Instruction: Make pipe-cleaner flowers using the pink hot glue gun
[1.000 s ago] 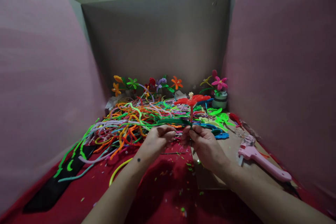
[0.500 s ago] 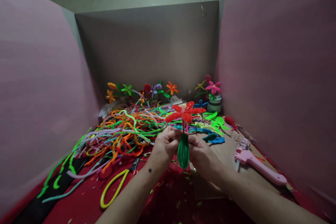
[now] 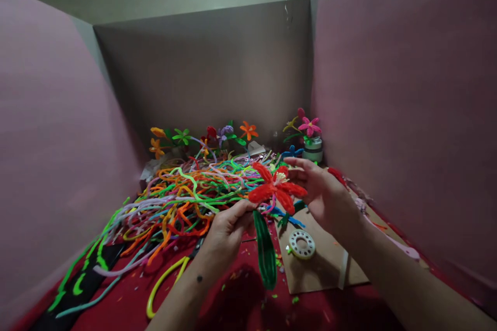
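Observation:
Near the middle of the view, a red pipe-cleaner flower (image 3: 285,201) with a pale yellow centre leans to the right. My left hand (image 3: 229,232) pinches it below the petals, the stem mostly hidden. From beside those fingers a dark green pipe-cleaner leaf (image 3: 266,251) hangs downward. To the right of the petals, my right hand (image 3: 322,191) is open, fingers stretched out toward the far side of the flower. Whether its fingertips touch a petal I cannot tell.
Many coloured pipe cleaners (image 3: 186,196) lie heaped at left. Yellow-handled scissors (image 3: 155,289) are below them. A white ring-shaped spool (image 3: 311,245) sits on cardboard (image 3: 322,279). The pink glue gun (image 3: 406,249) is partly behind my right arm. Finished flowers (image 3: 248,130) and a pot (image 3: 312,151) stand behind.
My right hand has let go of the stem and opened, moving up and right. The flower has tilted and come lower in my left hand. The white spool now shows.

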Action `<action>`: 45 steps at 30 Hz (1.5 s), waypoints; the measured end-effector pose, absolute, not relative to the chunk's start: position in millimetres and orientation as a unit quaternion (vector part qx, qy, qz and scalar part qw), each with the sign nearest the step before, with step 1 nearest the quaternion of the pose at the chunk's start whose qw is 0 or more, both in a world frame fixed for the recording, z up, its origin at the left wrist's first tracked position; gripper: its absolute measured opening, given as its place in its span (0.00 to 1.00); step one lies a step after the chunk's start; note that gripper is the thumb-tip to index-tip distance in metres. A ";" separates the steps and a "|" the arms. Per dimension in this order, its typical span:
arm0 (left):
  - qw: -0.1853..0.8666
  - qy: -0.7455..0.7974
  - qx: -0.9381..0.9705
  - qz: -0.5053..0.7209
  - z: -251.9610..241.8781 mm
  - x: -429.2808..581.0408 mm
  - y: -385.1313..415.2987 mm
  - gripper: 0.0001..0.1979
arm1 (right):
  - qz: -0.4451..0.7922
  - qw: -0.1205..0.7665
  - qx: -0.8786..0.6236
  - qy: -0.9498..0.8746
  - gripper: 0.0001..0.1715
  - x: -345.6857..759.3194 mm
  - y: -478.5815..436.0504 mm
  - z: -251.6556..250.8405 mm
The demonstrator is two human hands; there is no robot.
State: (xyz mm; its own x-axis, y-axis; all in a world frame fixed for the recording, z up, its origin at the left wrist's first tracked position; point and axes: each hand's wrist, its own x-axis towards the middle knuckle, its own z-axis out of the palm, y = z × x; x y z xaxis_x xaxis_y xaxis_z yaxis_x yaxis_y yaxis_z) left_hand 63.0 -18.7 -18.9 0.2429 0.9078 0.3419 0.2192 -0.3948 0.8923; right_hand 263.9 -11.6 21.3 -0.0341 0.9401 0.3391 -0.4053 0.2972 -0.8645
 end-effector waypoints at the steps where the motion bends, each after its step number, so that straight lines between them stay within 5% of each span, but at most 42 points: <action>1: 0.381 0.407 0.690 0.461 -16.8 62.8 -19.9 0.06 | 0.449 0.643 -0.295 -0.546 0.19 265.4 -14.6 22.6; 5: 0.443 0.417 0.646 0.461 -9.0 65.0 -24.8 0.04 | 0.146 0.574 -0.341 -0.730 0.24 265.3 -24.6 18.5; 10: 0.480 0.425 0.620 0.452 -6.4 66.9 -28.1 0.05 | 0.074 0.483 -0.350 -0.799 0.36 260.5 -28.4 12.5; 26: 0.580 0.353 0.581 0.450 -9.6 76.1 -27.9 0.05 | 0.185 0.456 -0.358 -0.794 0.42 254.6 -35.7 5.8; 37: 0.639 0.346 0.497 0.475 -25.7 57.7 -13.9 0.06 | 0.271 0.598 -0.319 -0.683 0.34 261.4 -27.5 8.9; 45: 0.630 0.319 0.529 0.470 -8.0 60.9 -25.1 0.05 | 0.423 0.688 -0.276 -0.521 0.17 253.3 -17.9 3.5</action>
State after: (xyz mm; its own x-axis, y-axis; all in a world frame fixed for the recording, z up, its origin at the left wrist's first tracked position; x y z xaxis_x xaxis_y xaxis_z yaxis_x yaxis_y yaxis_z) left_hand 60.9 -25.1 -8.0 0.3544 0.9303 0.0946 -0.2545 -0.0013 0.9671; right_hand 253.3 -17.9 3.5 0.1007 0.8697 0.4833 -0.2941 0.4901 -0.8206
